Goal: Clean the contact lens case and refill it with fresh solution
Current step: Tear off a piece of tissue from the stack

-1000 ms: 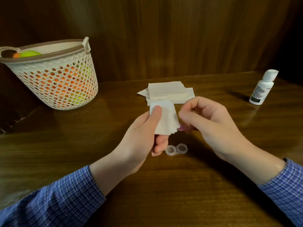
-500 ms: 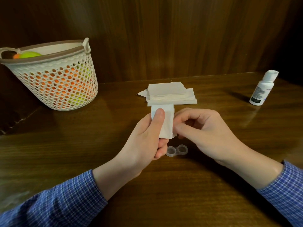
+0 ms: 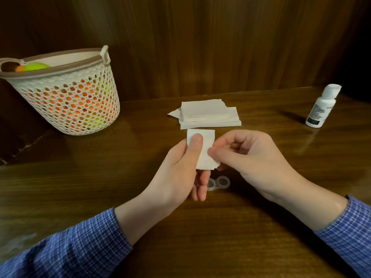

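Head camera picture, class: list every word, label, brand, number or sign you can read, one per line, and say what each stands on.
No text in this picture can be read.
White bottle, far right on the table: a label with dark print and a black band low down, too small and blurred to read.
Folded tissue held in both hands: blank.
Tissue stack: blank.
Contact lens case: no marking visible.
Basket: no marking visible.

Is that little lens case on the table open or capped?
Open. The lens case shows two see-through round wells with no caps on them; no caps are visible nearby.
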Demonstrator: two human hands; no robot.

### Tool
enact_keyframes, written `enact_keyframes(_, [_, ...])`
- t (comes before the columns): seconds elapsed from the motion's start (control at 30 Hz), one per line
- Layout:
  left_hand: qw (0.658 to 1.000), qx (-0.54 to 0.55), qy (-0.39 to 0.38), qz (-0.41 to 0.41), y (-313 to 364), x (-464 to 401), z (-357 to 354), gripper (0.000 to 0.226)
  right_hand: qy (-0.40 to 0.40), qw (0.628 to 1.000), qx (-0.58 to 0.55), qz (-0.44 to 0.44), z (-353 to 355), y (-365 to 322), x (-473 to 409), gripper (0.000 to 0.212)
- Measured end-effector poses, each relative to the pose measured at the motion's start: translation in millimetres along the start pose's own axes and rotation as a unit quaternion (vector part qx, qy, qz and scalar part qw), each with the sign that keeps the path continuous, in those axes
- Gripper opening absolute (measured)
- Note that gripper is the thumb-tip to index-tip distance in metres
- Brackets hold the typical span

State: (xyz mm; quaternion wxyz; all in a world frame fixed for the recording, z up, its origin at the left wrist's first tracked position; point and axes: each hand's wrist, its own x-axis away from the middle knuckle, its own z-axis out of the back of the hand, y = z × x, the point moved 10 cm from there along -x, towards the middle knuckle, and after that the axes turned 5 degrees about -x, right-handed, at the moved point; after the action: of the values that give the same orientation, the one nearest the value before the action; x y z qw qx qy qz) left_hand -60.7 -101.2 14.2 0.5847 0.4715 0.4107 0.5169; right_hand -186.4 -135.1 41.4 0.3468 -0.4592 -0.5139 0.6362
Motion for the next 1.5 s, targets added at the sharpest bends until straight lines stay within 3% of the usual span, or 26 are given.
enact_keyframes(0.07, [0.999, 0.031, -0.012, 0.031, -7, -5, 1, 0.067, 0.011, 1.0, -0.014, -0.002, 5, -1, -2, 0.004])
enact_keyframes(0.3, [1.0, -0.01, 0.0, -0.021, 8, 2, 7, 0.036, 0.009, 0.992, -0.114, -0.046, 10, 5, -5, 0.012])
enact_keyframes(0.43, [1.0, -0.013, 0.001, -0.018, 10, 3, 5, 0.037, -0.005, 0.997, -0.073, -0.027, 7, -2, -3, 0.024])
enact_keyframes(0.7, [0.998, -0.05, -0.009, -0.031, 10, 3, -1, 0.037, -0.002, 0.999, 0.051, -0.003, 4, -4, -1, 0.005])
enact_keyframes(0.83, [1.0, -0.011, -0.024, -0.014, 8, 4, 0, 0.038, -0.001, 0.999, -0.007, -0.041, 7, 1, -2, 0.005])
enact_keyframes(1.0, [1.0, -0.028, 0.006, 0.002, 5, -1, 9, 0.023, 0.012, 0.996, -0.036, -0.079, 10, 6, -3, 0.003])
enact_keyframes(1.1, [1.0, -0.021, 0.013, 0.001, 5, -4, 13, 0.021, 0.026, 0.991, -0.076, -0.104, 12, 12, -3, 0.024])
enact_keyframes(1.33, [0.995, 0.083, -0.03, -0.054, 15, -2, 14, 0.027, -0.124, 0.978, -0.126, -0.113, -12, 7, 2, 0.029])
enact_keyframes(1.5, [0.974, 0.198, -0.096, -0.058, 21, -3, 4, 0.015, -0.145, 0.964, -0.207, -0.086, -14, 1, -2, 0.015])
